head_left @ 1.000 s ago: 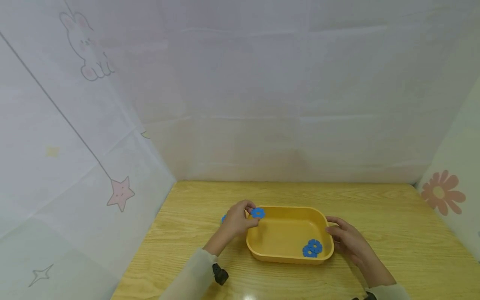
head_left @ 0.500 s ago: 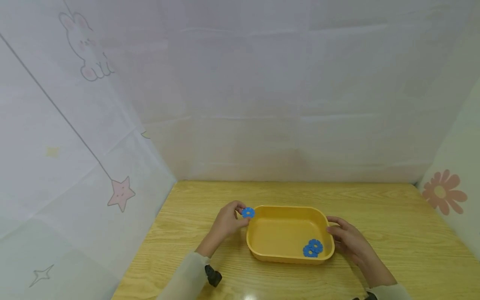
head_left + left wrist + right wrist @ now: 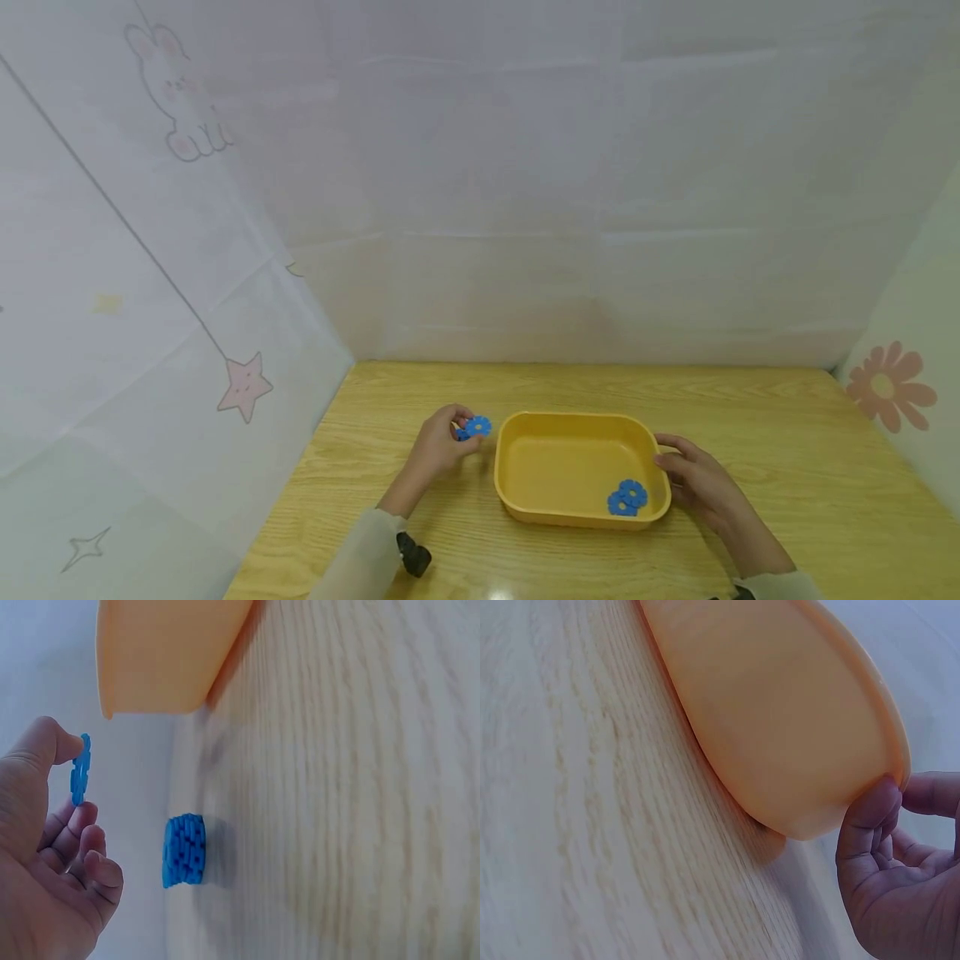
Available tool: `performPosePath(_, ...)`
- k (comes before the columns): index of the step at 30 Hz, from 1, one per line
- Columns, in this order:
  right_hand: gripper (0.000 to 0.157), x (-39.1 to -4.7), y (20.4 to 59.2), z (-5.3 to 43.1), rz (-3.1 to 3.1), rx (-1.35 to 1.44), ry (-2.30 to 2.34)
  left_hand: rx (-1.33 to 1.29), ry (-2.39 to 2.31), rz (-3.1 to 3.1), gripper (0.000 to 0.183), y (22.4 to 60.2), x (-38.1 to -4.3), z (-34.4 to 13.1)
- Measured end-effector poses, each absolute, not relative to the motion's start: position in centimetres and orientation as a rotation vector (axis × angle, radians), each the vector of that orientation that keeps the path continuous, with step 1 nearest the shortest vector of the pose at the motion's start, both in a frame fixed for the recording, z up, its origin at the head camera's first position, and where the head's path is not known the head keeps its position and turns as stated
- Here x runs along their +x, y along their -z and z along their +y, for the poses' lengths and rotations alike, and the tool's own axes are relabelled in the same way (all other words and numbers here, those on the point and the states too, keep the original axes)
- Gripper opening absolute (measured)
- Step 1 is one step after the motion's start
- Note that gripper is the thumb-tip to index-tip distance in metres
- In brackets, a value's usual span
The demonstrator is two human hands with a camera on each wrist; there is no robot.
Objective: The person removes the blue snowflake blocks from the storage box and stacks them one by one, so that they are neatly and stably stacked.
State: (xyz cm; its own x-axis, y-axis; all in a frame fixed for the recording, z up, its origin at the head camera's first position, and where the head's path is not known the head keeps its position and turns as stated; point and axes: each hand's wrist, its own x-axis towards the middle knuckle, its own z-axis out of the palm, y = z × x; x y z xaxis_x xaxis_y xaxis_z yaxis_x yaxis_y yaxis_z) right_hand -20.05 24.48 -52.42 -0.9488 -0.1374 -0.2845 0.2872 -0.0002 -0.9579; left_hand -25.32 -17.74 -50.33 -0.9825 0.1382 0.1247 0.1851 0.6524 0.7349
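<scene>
My left hand [image 3: 441,446] pinches a blue flower-shaped disc [image 3: 81,771] between thumb and fingertip, left of a yellow plastic tray [image 3: 570,517]. Below that hand, in the left wrist view, a stack of several blue flower-shaped discs [image 3: 184,851] stands on the table, partly covered by the hand in the head view. My right hand [image 3: 697,477] holds the tray's right end, the thumb [image 3: 877,801] against the wall near the rim and a finger behind it. Two blue flower discs [image 3: 628,497] lie overlapping in the tray's front right corner.
The tray stands on a light wood-grain table [image 3: 405,379]. A pale cloth backdrop [image 3: 480,208] printed with cartoon figures rises behind the table and along both sides.
My left hand has moved left with the pinched blue disc, from over the tray's left rim to above the stack. The right hand has stayed at the tray's right end.
</scene>
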Motion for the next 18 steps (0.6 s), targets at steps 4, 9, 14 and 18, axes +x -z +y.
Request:
performPosePath(4, 0.06, -20.1, 52.4, 24.5, 1.985, 0.157, 2.027, -0.25, 1.26, -2.794, 0.036, 50.6, -25.3, -18.3)
performPosePath(9, 0.06, -20.1, 52.4, 24.5, 1.969, 0.15, 2.028, -0.224, 1.262, -2.787, 0.037, 51.2, -25.3, -19.0)
performPosePath(14, 0.061, -20.0, 52.4, 24.6, 1.966, 0.152, 2.025, -0.209, 1.277, -2.783, 0.037, 51.7, -25.2, -19.6)
performPosePath(18, 0.061, -20.0, 52.5, 24.5, 1.97, 0.152, 2.025, -0.187, 1.271, -2.784, 0.036, 52.0, -25.2, -20.0)
